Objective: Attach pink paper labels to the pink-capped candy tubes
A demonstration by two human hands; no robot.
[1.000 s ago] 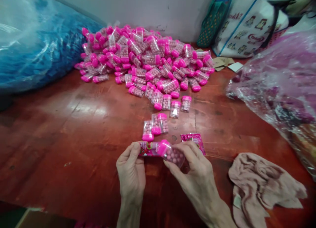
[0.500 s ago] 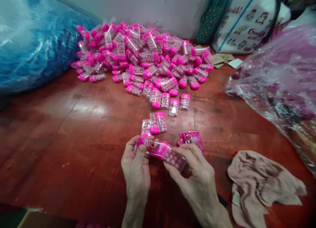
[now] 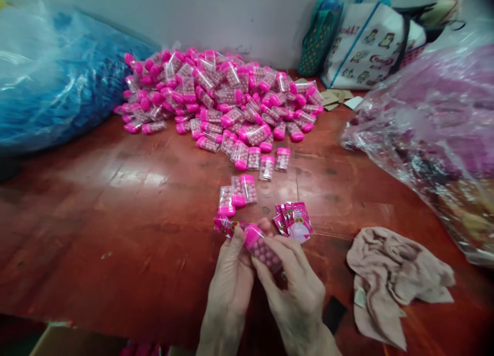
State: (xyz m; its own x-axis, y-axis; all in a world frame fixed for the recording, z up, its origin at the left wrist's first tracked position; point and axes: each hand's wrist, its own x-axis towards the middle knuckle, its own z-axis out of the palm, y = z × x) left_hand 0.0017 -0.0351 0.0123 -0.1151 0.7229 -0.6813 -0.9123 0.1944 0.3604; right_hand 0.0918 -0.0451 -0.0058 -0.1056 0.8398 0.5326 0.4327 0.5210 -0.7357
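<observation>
Both hands meet low in the middle of the view over a red-brown table (image 3: pixel 116 212). My right hand (image 3: pixel 297 289) grips a clear candy bottle with a pink cap (image 3: pixel 262 249), full of small pink balls. My left hand (image 3: pixel 231 284) pinches a pink printed label (image 3: pixel 226 226) against the bottle's cap end. Just beyond my right hand lies a small stack of pink labels (image 3: pixel 295 219). Three filled bottles (image 3: pixel 236 194) stand close in front of my hands.
A big heap of pink-capped bottles (image 3: pixel 219 96) fills the far middle of the table. A blue plastic bag (image 3: pixel 50 78) bulges at the left, a clear bag of pink goods (image 3: pixel 432 124) at the right. A pinkish cloth (image 3: pixel 389 279) lies at the near right; tote bags (image 3: pixel 366 42) stand behind.
My hands have drawn closer together and nearer to me, and the bottle has tilted steeper. The left hand has slid the label up against the cap.
</observation>
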